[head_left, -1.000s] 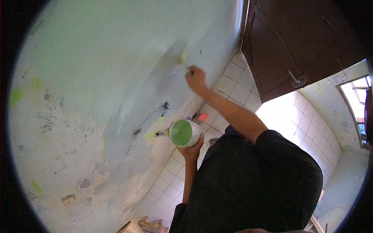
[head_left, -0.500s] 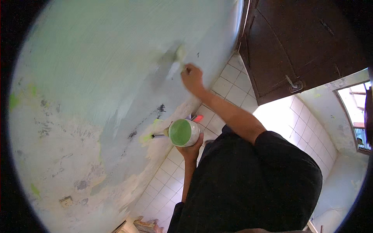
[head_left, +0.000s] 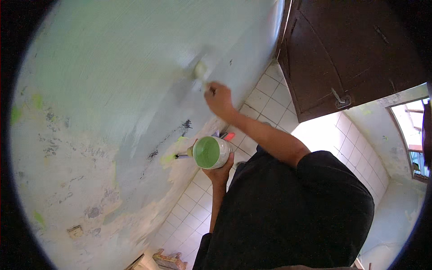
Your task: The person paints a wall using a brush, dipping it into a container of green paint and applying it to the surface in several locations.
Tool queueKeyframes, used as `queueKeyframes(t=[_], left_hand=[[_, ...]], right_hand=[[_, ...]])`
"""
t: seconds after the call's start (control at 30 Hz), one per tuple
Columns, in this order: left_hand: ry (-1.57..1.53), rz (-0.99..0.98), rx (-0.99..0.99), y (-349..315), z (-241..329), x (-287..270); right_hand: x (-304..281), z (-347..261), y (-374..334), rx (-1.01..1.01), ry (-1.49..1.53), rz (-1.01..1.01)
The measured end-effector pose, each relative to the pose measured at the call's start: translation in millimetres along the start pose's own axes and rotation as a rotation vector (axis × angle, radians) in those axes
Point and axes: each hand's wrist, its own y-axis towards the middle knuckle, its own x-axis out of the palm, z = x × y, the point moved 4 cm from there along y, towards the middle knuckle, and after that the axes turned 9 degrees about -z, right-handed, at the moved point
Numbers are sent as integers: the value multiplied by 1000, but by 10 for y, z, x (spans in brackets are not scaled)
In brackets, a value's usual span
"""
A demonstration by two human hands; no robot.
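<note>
1. The left hand (head_left: 219,173) grips the tub (head_left: 223,153) from its near side, mouth turned up — presumably so the green paint (head_left: 208,152) stays in, close to the wall (head_left: 90,81).
2. The right hand (head_left: 218,98) is closed round the handle of the brush (head_left: 200,69), beyond the tub; the head points at the wall, a grip that likely keeps the fingers off the surface.
3. The brush head is blurred, so I cannot tell whether it touches the wall; the fist hides most of the handle.
4. The tub hides some left fingers and part of a grey tool (head_left: 182,156) — its kind is unclear, as is that of the red thing (head_left: 230,136) opposite.
5. The picture's edge cuts off the door (head_left: 351,54).
</note>
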Motion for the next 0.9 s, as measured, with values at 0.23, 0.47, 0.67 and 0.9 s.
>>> queueKeyframes(t=[0.23,0.47,0.67,0.9], left_hand=[[37,-22,136,87,125,-10],[51,-62,63,13,135,-73],[84,-73,-6,-112,-168,-265],[151,1,27,-255,-162,-357]], right_hand=[[-511,259,-503,270,153,-137],[-549,509,586,597,1057,-81],[442,66,-546,827,1219,-680],[-611,250,253,622,1057,-195]])
